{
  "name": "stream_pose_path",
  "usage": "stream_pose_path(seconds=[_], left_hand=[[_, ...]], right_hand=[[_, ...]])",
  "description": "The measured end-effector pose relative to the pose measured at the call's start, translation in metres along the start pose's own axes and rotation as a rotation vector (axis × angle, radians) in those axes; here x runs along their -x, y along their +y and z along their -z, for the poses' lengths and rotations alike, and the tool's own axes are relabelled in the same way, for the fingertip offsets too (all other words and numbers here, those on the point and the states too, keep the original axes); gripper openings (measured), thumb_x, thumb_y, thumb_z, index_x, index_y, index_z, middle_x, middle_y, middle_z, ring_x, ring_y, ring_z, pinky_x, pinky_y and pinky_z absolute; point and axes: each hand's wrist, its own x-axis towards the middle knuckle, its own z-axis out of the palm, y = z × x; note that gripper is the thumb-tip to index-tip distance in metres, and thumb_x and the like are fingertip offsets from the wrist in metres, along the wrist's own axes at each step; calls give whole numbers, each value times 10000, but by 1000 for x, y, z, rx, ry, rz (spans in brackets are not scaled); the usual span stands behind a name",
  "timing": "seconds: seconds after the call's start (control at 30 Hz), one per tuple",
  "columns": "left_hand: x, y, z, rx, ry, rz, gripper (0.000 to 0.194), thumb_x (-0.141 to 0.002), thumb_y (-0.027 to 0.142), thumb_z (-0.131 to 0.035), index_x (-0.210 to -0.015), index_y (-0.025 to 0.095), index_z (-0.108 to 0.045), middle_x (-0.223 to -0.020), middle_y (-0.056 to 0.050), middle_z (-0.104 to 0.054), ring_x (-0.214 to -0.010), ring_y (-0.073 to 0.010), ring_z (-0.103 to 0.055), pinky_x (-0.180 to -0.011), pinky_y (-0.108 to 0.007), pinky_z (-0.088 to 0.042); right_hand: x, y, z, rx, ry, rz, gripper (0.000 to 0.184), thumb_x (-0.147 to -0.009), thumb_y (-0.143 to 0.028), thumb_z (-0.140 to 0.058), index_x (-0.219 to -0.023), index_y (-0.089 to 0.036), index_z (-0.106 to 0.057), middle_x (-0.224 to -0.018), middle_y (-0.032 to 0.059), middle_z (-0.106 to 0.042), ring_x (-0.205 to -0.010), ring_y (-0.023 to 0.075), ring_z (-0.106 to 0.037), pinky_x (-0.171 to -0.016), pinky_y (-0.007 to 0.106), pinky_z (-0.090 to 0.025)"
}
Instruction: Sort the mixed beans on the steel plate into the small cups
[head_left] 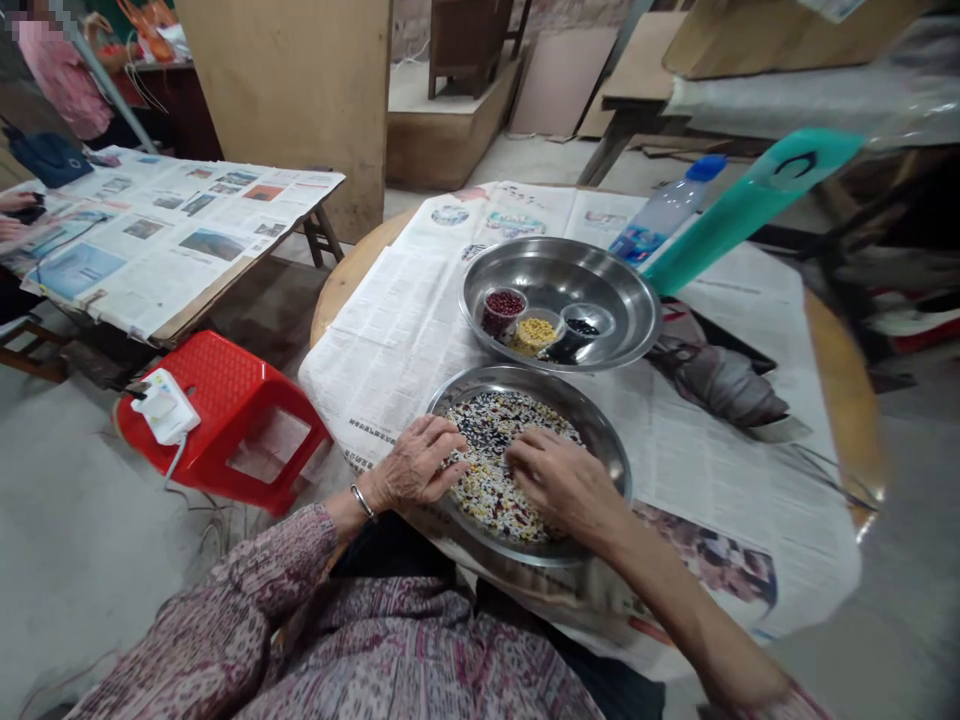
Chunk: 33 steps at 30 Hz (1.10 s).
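A steel bowl point(619, 450) near my body holds a spread of mixed grains and beans point(491, 490), white, black, yellow and dark red. My left hand point(424, 458) lies over its left rim, thumb apart from the loosely bent fingers, their tips at the grains. Deeper in the bowl, my right hand point(562, 480) has its fingers drawn together down at the grains; what they pinch is hidden. Just behind stands a larger steel bowl point(555, 262) with small clear cups of red beans point(504, 308), yellow beans point(534, 332) and black beans point(583, 328).
Newspaper point(382, 330) covers the round table. A water bottle point(667, 210), a long teal plastic piece point(757, 210) and a grey wrapped bundle point(727, 380) lie at the right. A red stool point(225, 400) carries a white power adapter point(165, 405). Another person point(64, 75) is far left.
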Motion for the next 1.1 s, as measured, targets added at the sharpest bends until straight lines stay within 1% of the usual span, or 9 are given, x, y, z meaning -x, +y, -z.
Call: stream_pose_path(seconds=[0.1,0.2,0.33,0.43,0.57,0.7,0.77,0.93,1.1], left_hand=[[0,1,0,-8,-30,12,203,-998,301,-428,-1003,144,-558,-953,-87,-632,-992,-207,-572,-914,-388,-477],[-1,1,1,-24,-65,15,243,-1002,312,-419,-979,137,-586,-947,-83,-636,-937,-197,-566,-884,-372,-465],[-1,0,0,-54,-147,10,310,-1015,305,-367,-899,153,-611,-886,-63,-642,-852,-178,-550,-867,-365,-433],[-1,-1,-1,-70,-193,8,357,-1021,308,-333,-852,161,-612,-840,-53,-633,-822,-171,-543,-878,-365,-419],[-1,-2,-2,-79,-196,14,383,-1028,318,-319,-831,163,-609,-824,-49,-628,-809,-166,-542,-880,-358,-419],[-2,-1,-2,-77,-189,10,384,-1029,316,-326,-832,159,-616,-827,-50,-632,-812,-165,-548,-888,-353,-417],[-2,-1,-2,-80,-184,13,382,-1028,320,-332,-839,158,-622,-833,-51,-634,-824,-168,-551,-895,-353,-416],[1,-2,-3,-101,-189,17,397,-1033,324,-326,-831,156,-624,-829,-52,-630,-823,-175,-550,-892,-358,-418],[1,-2,-2,-116,-181,21,396,-1037,323,-328,-829,153,-619,-840,-53,-633,-828,-172,-552,-892,-352,-417]], right_hand=[[30,-2,10,-22,32,-64,134,-890,-155,-493,-877,-207,-616,-917,50,-638,-892,187,-574,-793,309,-458],[40,-23,11,-103,-46,-2,179,-930,-175,-467,-904,-221,-638,-898,36,-656,-849,168,-587,-762,295,-476],[27,-35,0,-47,-92,39,231,-925,-161,-474,-993,-238,-681,-902,30,-701,-848,183,-602,-745,314,-489],[16,-15,-6,90,15,-130,256,-926,-188,-475,-1085,-203,-676,-1019,60,-711,-926,210,-613,-800,343,-497],[5,11,-7,167,121,-346,302,-942,-304,-474,-1151,-183,-655,-1020,86,-694,-956,241,-602,-808,358,-497],[-13,3,-10,96,85,-276,386,-884,-361,-562,-1230,-196,-614,-1140,104,-645,-1023,266,-560,-872,378,-474],[-22,-6,-13,42,41,-238,357,-851,-292,-576,-1189,-189,-624,-1149,114,-620,-1018,259,-550,-882,366,-456],[-36,-19,-18,-110,-84,-240,166,-825,-131,-480,-868,-187,-630,-885,66,-606,-792,173,-552,-749,286,-417],[-21,-28,-15,-184,-150,-164,184,-808,-84,-459,-779,-196,-603,-809,39,-608,-758,149,-551,-721,263,-388]])
